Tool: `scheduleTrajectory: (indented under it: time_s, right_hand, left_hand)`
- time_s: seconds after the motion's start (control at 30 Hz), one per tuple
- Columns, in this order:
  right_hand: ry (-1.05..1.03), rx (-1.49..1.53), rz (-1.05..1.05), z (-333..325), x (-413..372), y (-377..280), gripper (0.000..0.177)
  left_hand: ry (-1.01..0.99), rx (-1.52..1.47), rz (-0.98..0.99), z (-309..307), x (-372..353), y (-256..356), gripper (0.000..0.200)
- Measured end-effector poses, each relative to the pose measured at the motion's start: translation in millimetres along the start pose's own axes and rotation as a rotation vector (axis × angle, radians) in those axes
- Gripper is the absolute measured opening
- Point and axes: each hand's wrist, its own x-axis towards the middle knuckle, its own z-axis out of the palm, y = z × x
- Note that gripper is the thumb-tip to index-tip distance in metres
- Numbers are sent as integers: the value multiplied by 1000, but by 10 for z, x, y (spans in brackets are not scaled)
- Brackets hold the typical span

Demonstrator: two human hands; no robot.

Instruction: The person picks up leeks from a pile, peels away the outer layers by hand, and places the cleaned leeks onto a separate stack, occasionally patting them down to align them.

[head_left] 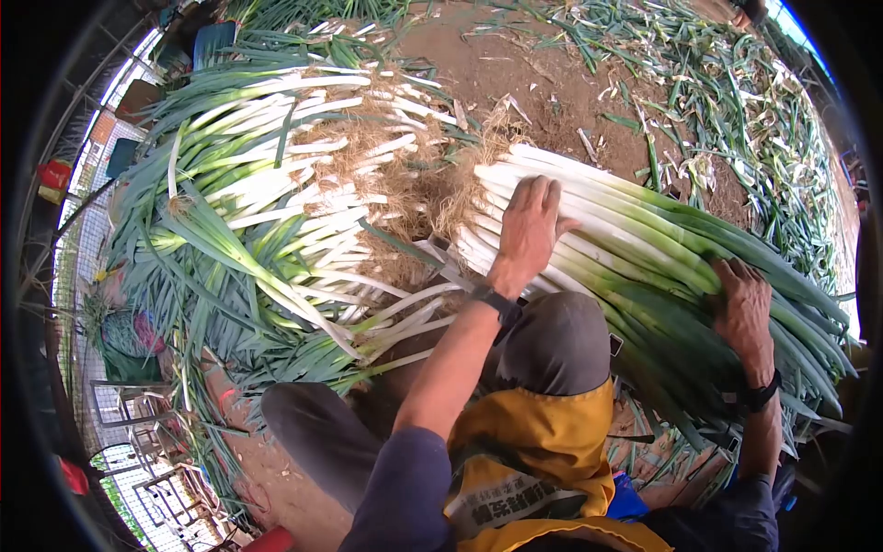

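A thick sheaf of leeks [635,239] lies across in front of me, roots toward the middle and dark green leaves toward the right. My left hand [533,221] rests on the white stalks near the root end, fingers stretched out and thumb apart. Over the green leaves, my right hand [745,308] has its fingers bent down into them; its thumb is hidden. Each wrist wears a dark band. A second, looser pile of leeks [276,184] spreads on the left, its roots facing the sheaf.
Bare brown soil [543,69] shows behind the sheaf. Cut leaf scraps [782,147] are heaped at the far right. My bent knee [556,345] is close beneath the sheaf. Mesh fencing [83,239] and a metal frame [152,423] stand at the left.
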Motion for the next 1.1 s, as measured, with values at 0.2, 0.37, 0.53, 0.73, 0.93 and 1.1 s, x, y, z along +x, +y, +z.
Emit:
scheduleTrajectory:
  time_s: [0.2, 0.37, 0.53, 0.73, 0.93, 1.1]
  right_hand:
    - [27, 28, -108, -67, 9, 47, 63]
    - [-20, 28, -63, -71, 51, 33, 65]
    - [-16, -1, -136, -69, 108, 117, 65]
    - [-70, -1, -77, -97, 95, 72, 70]
    - [174, 18, -194, -322, 291, -289, 74]
    - [-68, -41, -264, 154, 503, -320, 71]
  left_hand:
    - [-23, -43, -64, -14, -88, -32, 68]
    - [-149, -76, -126, 69, -87, -94, 78]
    - [-106, -79, -206, 53, -97, -26, 103]
    - [-200, 78, -159, 104, -46, -219, 105]
    - [-185, 30, -167, 112, -121, -224, 94]
    - [-117, 24, -138, 121, -166, -209, 89]
